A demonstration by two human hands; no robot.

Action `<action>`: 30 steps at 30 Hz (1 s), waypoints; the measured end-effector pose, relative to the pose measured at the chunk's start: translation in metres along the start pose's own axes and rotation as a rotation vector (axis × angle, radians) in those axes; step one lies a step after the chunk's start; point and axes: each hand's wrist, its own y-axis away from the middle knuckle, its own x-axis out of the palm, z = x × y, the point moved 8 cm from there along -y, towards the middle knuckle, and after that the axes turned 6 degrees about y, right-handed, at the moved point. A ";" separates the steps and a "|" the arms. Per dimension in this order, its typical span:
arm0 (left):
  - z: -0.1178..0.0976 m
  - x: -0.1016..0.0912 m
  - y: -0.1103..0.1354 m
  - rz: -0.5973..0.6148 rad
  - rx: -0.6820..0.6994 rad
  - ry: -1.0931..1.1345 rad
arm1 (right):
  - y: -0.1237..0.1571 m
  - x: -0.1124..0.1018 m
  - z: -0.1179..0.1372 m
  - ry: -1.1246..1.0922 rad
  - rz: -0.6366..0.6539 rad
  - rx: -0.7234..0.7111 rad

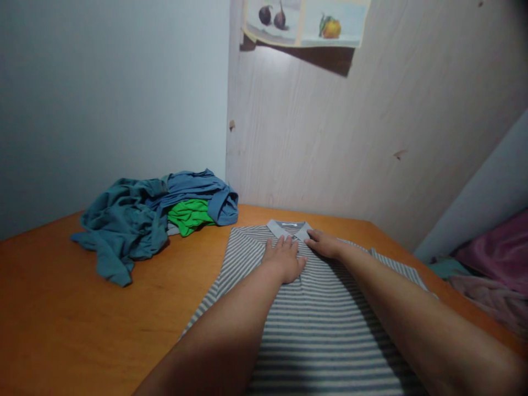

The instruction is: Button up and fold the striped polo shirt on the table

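A grey-and-white striped polo shirt (317,330) lies spread out, front up, its collar pointing away from me. My left hand (284,259) rests flat on the chest just below the collar, fingers spread. Beside the right side of the collar, my right hand (324,243) touches the shirt with its fingers stretched out. Neither hand grips the cloth. My forearms cover parts of the shirt's body, and its lower end runs out of view.
The shirt lies on an orange-brown wooden table (53,308). A crumpled heap has a teal garment (127,220), a blue garment (190,184) and a green one (190,215). Walls stand behind, with a fruit picture (330,27). Pink fabric (499,253) lies beyond the right edge.
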 end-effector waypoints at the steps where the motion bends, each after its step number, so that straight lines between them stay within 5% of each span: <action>1: 0.000 0.000 0.000 0.000 0.000 0.001 | 0.001 -0.004 -0.003 0.000 0.027 0.013; 8: 0.000 0.000 -0.001 0.027 -0.018 -0.002 | 0.050 -0.040 -0.032 -0.047 0.062 0.080; 14: -0.001 -0.003 -0.001 0.010 0.009 0.012 | 0.147 -0.009 -0.043 -0.072 -0.043 0.115; 17: 0.001 -0.003 -0.002 0.005 0.014 0.000 | 0.174 0.000 -0.054 -0.110 -0.106 0.131; 19: 0.003 -0.002 -0.003 0.007 0.014 -0.016 | 0.180 -0.010 -0.076 -0.130 -0.179 0.204; 25: 0.003 -0.003 -0.004 -0.002 0.014 -0.057 | 0.197 -0.050 -0.188 -0.004 -0.294 0.734; 30: 0.004 -0.003 -0.005 -0.006 0.013 -0.079 | 0.212 -0.044 -0.234 0.030 -0.270 0.905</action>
